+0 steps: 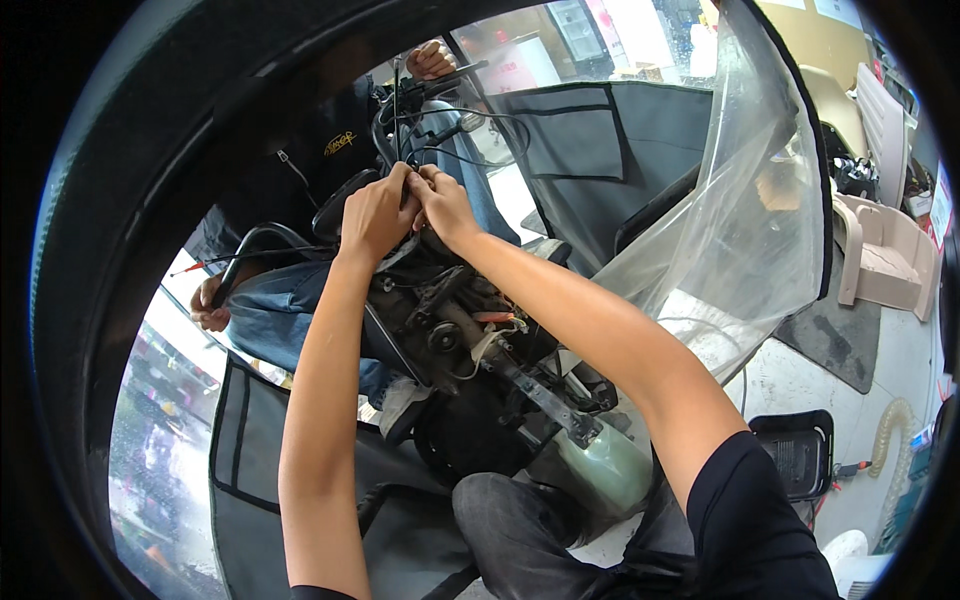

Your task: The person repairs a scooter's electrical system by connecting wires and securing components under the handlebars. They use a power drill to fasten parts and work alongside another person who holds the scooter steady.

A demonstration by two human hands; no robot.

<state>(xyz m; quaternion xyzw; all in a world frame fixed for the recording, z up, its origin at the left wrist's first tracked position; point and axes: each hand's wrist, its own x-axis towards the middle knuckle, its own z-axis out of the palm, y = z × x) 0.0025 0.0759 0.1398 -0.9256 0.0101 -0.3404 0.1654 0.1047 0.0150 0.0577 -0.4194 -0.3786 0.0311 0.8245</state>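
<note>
Over the front of a stripped two-wheeler, my left hand and my right hand meet with fingertips pinched together. Thin black cables run down into the fingers of both hands; the exact spot they grip is hidden. A longer black cable loops out to the right above my right hand. Beneath my forearms lie the bare frame and wiring, with an orange-red connector, a metal bracket and a pale green rounded body panel.
A person in dark clothes and jeans sits opposite; one hand is by a curved black handlebar, the other hand at the top. Clear plastic sheeting hangs at right. Beyond are a beige plastic chair and black tray.
</note>
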